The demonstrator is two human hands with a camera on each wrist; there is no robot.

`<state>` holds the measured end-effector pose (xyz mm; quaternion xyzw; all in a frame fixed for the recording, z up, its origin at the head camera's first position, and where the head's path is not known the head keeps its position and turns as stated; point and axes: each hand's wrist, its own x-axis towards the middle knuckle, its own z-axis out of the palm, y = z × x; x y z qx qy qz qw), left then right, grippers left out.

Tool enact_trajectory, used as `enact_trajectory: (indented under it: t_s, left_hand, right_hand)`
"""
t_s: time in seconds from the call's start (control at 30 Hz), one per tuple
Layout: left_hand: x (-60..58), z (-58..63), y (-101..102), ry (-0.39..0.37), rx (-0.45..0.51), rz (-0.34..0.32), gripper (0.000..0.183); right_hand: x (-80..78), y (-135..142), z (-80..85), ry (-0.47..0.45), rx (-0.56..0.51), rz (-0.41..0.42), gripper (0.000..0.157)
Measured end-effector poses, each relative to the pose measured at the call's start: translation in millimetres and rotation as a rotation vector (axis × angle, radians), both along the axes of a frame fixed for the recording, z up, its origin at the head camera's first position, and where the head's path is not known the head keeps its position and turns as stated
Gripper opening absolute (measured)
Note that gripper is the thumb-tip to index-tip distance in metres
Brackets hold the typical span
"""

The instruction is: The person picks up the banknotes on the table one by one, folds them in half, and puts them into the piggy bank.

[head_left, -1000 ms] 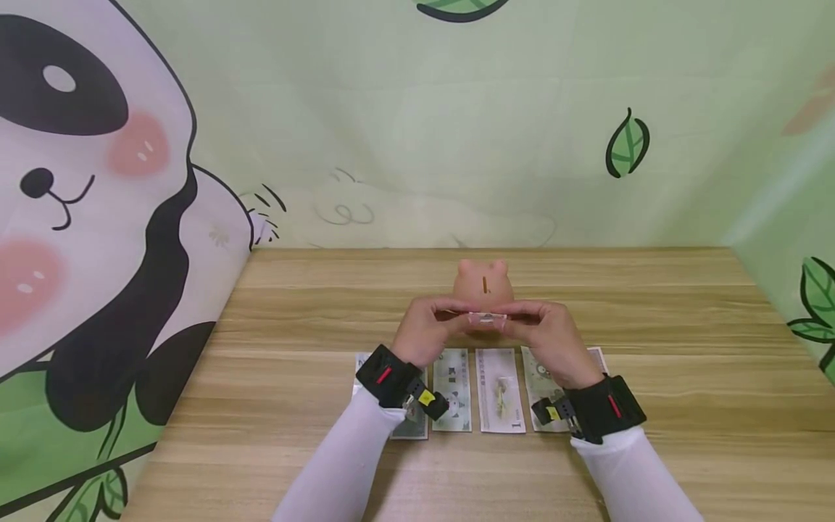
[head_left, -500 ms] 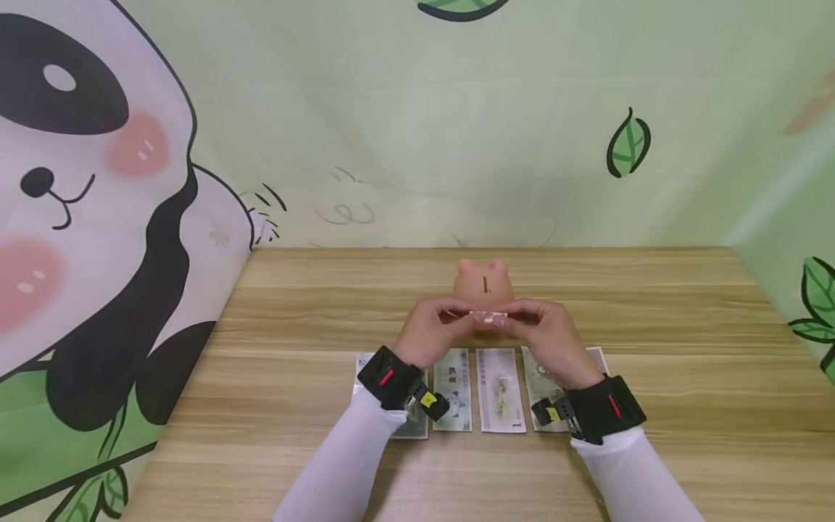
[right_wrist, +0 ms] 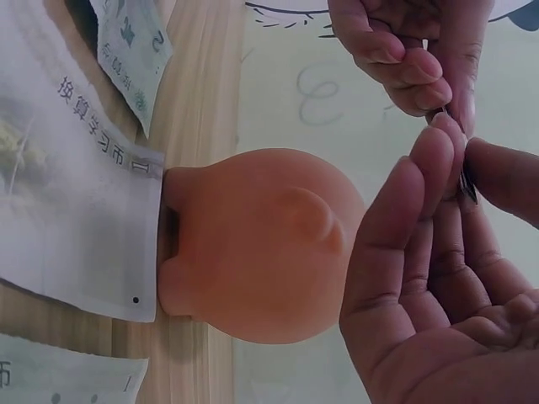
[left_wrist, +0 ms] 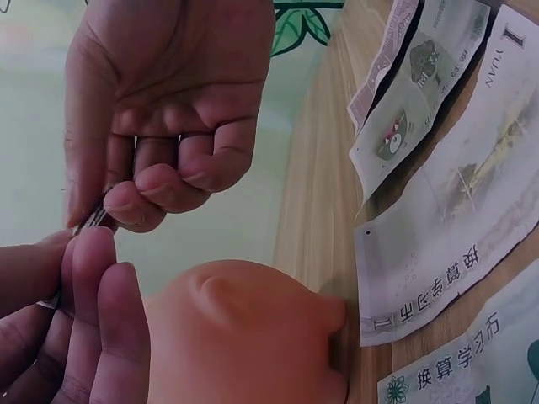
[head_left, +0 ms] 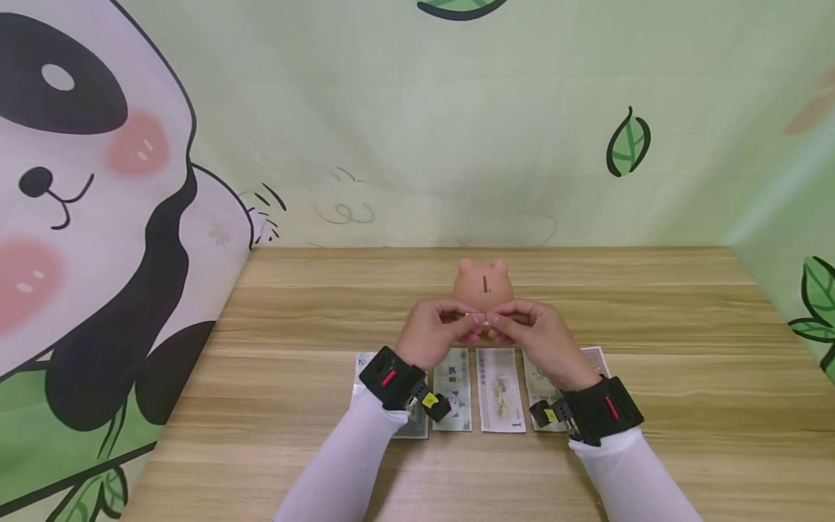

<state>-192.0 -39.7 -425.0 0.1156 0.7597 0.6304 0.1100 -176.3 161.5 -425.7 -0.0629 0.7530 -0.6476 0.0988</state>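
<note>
A small folded paper note (left_wrist: 93,217) is pinched between thumbs and fingertips of both hands, mostly hidden by them. My left hand (head_left: 430,335) holds its left end and my right hand (head_left: 546,339) its right end, the two thumb tips almost meeting. Behind the fingers stands an orange piggy bank (head_left: 484,284) with a slot (head_left: 485,283) in its top. In the right wrist view the piggy bank (right_wrist: 269,244) shows its snout, and the hands are raised off the table beside it.
Several play banknotes lie side by side on the wooden table (head_left: 293,312) under the wrists, among them a pale purple 1 yuan note (head_left: 500,391) and a green note (head_left: 451,391). A cloth backdrop (head_left: 417,145) with a panda and leaves closes off the back and sides.
Both hands' fingertips have drawn together, and the thumbs now cover most of the folded note, whose pale face showed between them before. The piggy bank and the row of banknotes stay put.
</note>
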Motion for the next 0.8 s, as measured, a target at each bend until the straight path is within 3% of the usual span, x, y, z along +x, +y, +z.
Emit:
enact_trajectory:
  t_s: [0.47,0.8]
  left_hand:
    - [1.3,-0.6,0.7,0.001,0.013,-0.035,0.012]
    - [-0.4,-3.7,2.7,-0.073,0.029,-0.14,0.021]
  right_hand:
    - [0.9,-2.1,-0.6,0.044,0.058,-0.034,0.014]
    - [2.8,-3.6,1.0,0.08,0.087,-0.053,0.009]
